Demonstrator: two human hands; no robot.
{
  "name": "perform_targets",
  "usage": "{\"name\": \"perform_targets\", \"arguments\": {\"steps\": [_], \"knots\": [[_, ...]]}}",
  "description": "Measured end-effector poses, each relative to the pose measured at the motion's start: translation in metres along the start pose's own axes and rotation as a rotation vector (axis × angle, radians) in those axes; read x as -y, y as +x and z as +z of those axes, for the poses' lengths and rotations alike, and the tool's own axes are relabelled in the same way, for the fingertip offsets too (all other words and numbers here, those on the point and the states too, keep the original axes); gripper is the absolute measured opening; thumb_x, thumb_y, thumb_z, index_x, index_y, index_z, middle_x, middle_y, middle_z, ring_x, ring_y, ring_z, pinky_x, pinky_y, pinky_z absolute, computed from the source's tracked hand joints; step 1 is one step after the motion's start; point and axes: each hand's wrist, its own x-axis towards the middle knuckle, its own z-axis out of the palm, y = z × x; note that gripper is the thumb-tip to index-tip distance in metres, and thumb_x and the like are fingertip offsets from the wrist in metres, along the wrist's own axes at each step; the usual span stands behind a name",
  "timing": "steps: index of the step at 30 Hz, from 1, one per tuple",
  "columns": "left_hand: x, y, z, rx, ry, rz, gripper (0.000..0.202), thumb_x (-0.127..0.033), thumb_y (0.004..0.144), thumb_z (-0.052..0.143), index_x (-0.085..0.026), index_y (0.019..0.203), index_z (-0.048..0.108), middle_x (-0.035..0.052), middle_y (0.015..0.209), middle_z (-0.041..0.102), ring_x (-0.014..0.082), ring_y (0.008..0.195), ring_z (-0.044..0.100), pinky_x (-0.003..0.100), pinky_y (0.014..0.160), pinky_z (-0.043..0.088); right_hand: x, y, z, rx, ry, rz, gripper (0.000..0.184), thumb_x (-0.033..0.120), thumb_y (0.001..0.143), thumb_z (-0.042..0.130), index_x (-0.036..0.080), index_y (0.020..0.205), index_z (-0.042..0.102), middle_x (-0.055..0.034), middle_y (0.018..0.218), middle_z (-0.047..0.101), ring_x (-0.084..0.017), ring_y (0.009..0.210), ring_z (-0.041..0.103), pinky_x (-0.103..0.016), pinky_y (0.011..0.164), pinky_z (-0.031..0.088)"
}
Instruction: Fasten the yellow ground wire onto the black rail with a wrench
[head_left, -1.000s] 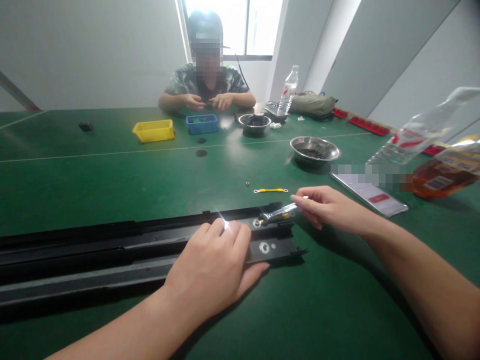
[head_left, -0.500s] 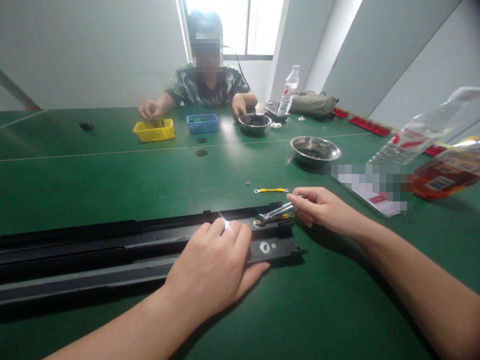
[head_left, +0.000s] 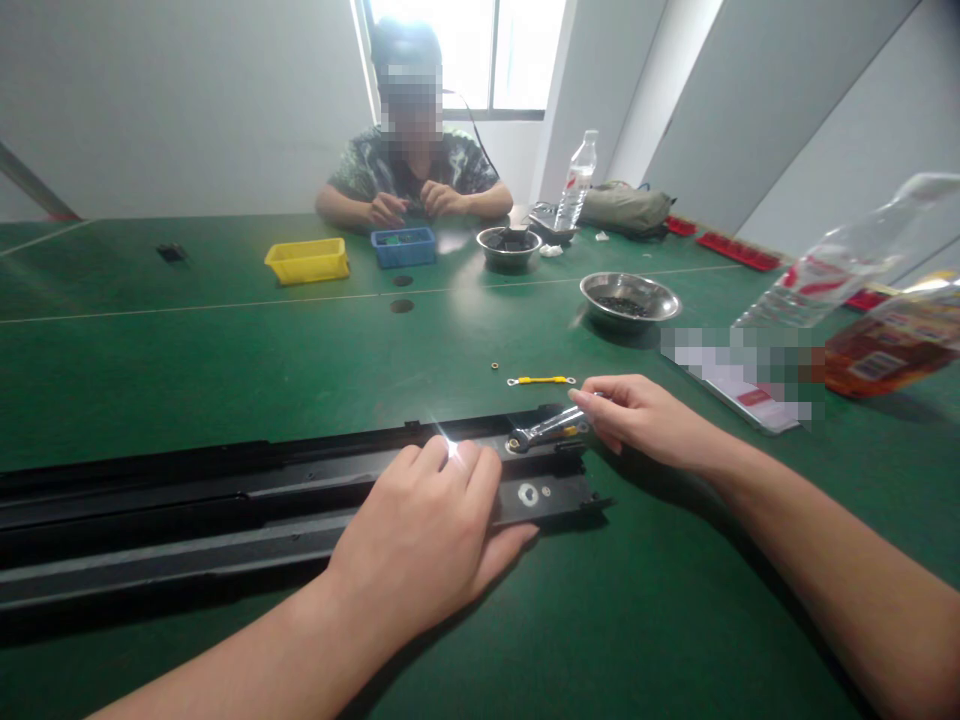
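Observation:
My left hand (head_left: 431, 510) is wrapped over the near end of a long black metal channel (head_left: 300, 478), its thumb along the front edge. In my right hand (head_left: 637, 415) is a shiny wrench (head_left: 551, 425), gripped by the handle. The wrench's head sits around a brass-coloured nut (head_left: 514, 444) on the channel's right end. Partly under the wrench, a yellow-sleeved lug shows against the metal. Beyond the channel lie a short yellow wire with ring terminals (head_left: 541, 380) and a loose small nut (head_left: 495, 366).
Across the green table a person (head_left: 412, 180) sits behind a yellow bin (head_left: 307, 262), a blue bin (head_left: 405, 250) and a steel bowl (head_left: 508, 255). Nearer on the right are another steel bowl (head_left: 630, 300), a phone-like flat object (head_left: 750, 390), a water bottle (head_left: 825, 265) and an amber drink bottle (head_left: 892, 345).
The person opposite has drawn both hands away from the yellow bin and steel bowl, bringing them together behind the blue bin. My hands and the wrench have hardly moved.

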Motion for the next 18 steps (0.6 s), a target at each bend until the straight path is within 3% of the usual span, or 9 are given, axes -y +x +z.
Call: {"name": "perform_targets", "arguments": {"steps": [11, 18], "knots": [[0.000, 0.001, 0.001, 0.014, -0.008, -0.006, 0.042, -0.061, 0.099, 0.043, -0.021, 0.104, 0.055, 0.0083, 0.096, 0.060, 0.0308, 0.089, 0.053, 0.047, 0.075, 0.045, 0.000, -0.001, -0.002, 0.025, 0.003, 0.028, 0.046, 0.058, 0.096, 0.060, 0.021, 0.069, 0.053, 0.0036, 0.051, 0.053, -0.013, 0.049, 0.048, -0.029, 0.054, 0.034], [0.001, 0.000, -0.001, 0.010, -0.014, -0.003, 0.042, -0.061, 0.099, 0.043, -0.021, 0.105, 0.056, 0.0081, 0.097, 0.060, 0.0305, 0.088, 0.052, 0.047, 0.075, 0.044, 0.007, -0.007, -0.012, 0.232, -0.013, 0.103, 0.046, 0.057, 0.093, 0.064, 0.020, 0.067, 0.057, 0.0036, 0.051, 0.052, -0.012, 0.045, 0.046, -0.027, 0.048, 0.031]]}}
